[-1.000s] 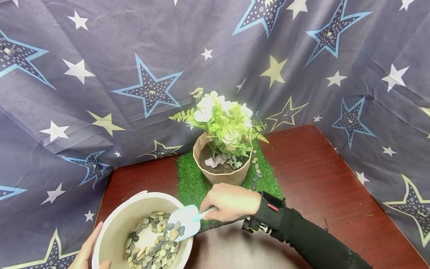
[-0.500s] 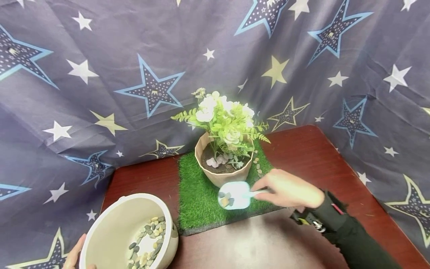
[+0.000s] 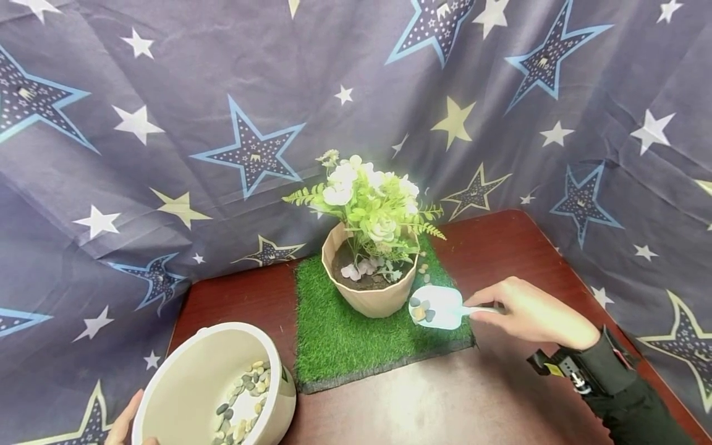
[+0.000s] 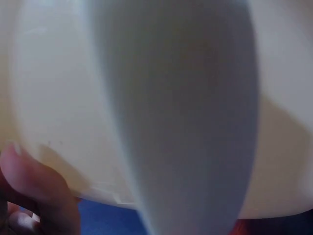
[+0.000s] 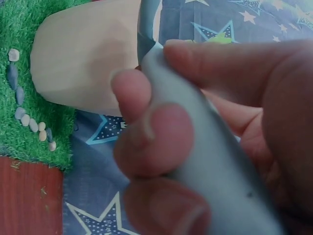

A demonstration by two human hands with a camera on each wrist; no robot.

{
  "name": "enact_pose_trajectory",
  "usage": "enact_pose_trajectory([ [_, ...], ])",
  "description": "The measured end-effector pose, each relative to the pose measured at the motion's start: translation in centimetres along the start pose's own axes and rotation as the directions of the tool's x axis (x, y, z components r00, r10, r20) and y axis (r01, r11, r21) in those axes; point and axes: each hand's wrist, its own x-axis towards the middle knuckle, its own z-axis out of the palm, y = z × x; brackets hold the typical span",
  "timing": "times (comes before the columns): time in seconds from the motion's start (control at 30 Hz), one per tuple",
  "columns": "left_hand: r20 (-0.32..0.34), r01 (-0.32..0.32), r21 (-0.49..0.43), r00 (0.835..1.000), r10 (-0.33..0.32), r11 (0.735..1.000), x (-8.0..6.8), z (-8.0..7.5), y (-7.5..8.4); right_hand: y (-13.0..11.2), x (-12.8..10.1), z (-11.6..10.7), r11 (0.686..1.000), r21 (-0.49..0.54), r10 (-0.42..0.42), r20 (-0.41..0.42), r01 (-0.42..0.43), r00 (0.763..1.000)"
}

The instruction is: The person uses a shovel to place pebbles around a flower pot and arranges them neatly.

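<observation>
My right hand (image 3: 534, 312) grips the handle of a pale blue scoop (image 3: 449, 307), with several pebbles (image 3: 421, 311) lying in its blade. The scoop is above the right part of the artificial grass mat (image 3: 334, 361), right of a beige flower pot (image 3: 372, 303). In the right wrist view, fingers and thumb wrap the scoop's handle (image 5: 210, 161). At the lower left, my left hand (image 3: 125, 420) holds the rim of a cream bucket (image 3: 183, 377), mostly cut off by the frame. Loose pebbles (image 3: 247, 395) cover part of the bucket's floor.
White flowers with green leaves (image 3: 372, 198) stand in soil inside the pot. A row of pebbles (image 5: 33, 125) curves along the mat beside the pot. The reddish-brown table (image 3: 500, 247) meets a star-patterned cloth (image 3: 356, 123) behind.
My right hand has carried the scoop with its pebbles from over the bucket rightwards, past the pot's front. The bucket, held by my left hand, has shifted slightly left.
</observation>
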Motion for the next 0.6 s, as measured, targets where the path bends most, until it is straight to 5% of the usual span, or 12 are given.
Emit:
enact_pose_trajectory([
  [0.1, -0.104, 0.06, 0.064, 0.993, -0.053, 0.996, 0.2, 0.6, 0.3, 0.2, -0.3, 0.8, 1.0, 0.014, 0.021, -0.004, -0.021, 1.0],
  [0.27, -0.294, 0.304, 0.216, 0.927, -0.235, 0.928, 0.8, 1.4, 0.8, 0.8, -0.6, 3.7, 0.998, -0.003, 0.059, -0.029, -0.059, 0.998],
  [0.47, -0.336, 0.443, 0.154, 0.864, -0.375, 0.883, 1.3, 1.0, 1.0, 1.7, -1.0, 7.8, 0.994, -0.015, 0.104, -0.036, -0.105, 0.994],
  [0.6, -0.348, 0.435, 0.109, 0.859, -0.375, 0.894, 1.6, 1.0, 1.1, 2.1, -1.2, 9.8, 0.992, -0.018, 0.128, -0.038, -0.129, 0.991],
])
